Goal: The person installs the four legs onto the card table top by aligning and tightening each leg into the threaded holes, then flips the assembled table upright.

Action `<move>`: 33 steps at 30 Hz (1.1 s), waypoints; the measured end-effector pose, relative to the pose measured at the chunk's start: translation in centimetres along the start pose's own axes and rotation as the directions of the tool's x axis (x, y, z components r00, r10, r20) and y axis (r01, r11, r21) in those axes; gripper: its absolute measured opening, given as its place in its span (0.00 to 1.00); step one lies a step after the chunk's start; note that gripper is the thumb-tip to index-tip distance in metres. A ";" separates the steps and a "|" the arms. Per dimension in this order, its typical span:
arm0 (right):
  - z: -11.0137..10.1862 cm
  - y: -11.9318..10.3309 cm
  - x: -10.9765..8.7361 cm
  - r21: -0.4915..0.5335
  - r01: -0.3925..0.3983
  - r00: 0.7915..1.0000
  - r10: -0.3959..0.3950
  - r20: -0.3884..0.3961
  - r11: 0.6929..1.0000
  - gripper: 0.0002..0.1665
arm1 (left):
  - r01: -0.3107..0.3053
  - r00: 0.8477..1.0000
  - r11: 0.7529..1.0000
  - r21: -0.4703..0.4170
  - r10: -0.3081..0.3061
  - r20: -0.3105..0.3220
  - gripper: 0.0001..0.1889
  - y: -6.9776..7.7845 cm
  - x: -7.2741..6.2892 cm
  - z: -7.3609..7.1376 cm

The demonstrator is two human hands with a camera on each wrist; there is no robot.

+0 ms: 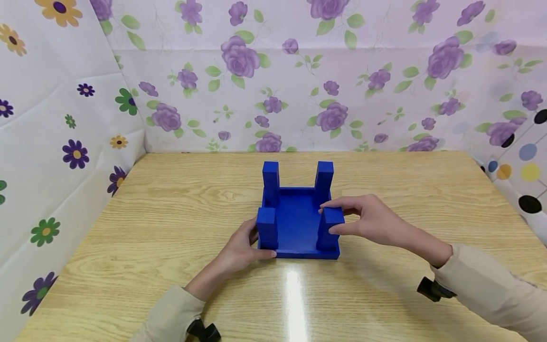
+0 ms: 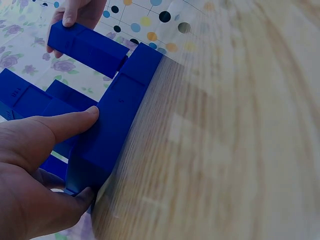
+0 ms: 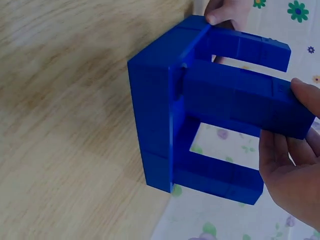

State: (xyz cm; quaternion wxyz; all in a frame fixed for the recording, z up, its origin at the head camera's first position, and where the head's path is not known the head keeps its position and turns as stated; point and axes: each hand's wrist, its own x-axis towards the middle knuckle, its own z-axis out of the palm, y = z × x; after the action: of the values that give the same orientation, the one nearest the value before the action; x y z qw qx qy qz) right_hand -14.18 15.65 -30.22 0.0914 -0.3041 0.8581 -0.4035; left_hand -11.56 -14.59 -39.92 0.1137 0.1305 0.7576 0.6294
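A blue square frame [image 1: 295, 254] with low walls lies on the wooden table, blocky blue posts standing at its corners. My left hand [image 1: 239, 247] grips its near left corner, thumb on the front wall, beside the near left post [image 1: 267, 230]. With thumb and fingers, my right hand [image 1: 376, 221] pinches the upper part of the near right post [image 1: 331, 228]. In the right wrist view that post [image 3: 225, 92] stands over the corner; whether it sits fully in place, I cannot tell. Two far posts, left [image 1: 271, 183] and right [image 1: 324, 183], stand untouched.
The wooden table [image 1: 179, 204] stretches around the frame on every side. Behind it hangs a cloth with purple flowers [image 1: 333, 116]. Patterned cloth also covers the left side [image 1: 77, 154] and the right side.
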 end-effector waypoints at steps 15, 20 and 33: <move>-0.7 2.0 0.2 0.196 0.007 0.988 -0.037 0.152 0.981 0.31 | -0.010 1.000 1.000 -0.006 0.010 0.009 0.46 -0.1 0.0 0.0; -0.1 2.2 0.1 0.241 -0.001 0.995 -0.022 0.093 0.971 0.32 | -0.011 1.000 1.000 -0.012 0.011 0.011 0.46 -0.2 0.1 0.0; 2.6 2.0 0.0 0.001 0.001 0.968 -0.001 -0.251 1.000 0.25 | -0.018 1.000 1.000 -0.008 0.018 0.012 0.46 -0.1 0.1 -0.1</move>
State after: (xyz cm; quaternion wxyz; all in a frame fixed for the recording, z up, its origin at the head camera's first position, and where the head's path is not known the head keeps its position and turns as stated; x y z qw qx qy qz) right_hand -14.05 14.97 -33.40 -0.0181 -0.2509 0.8625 -0.4391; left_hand -11.66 -14.66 -39.99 0.1133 0.1408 0.7530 0.6327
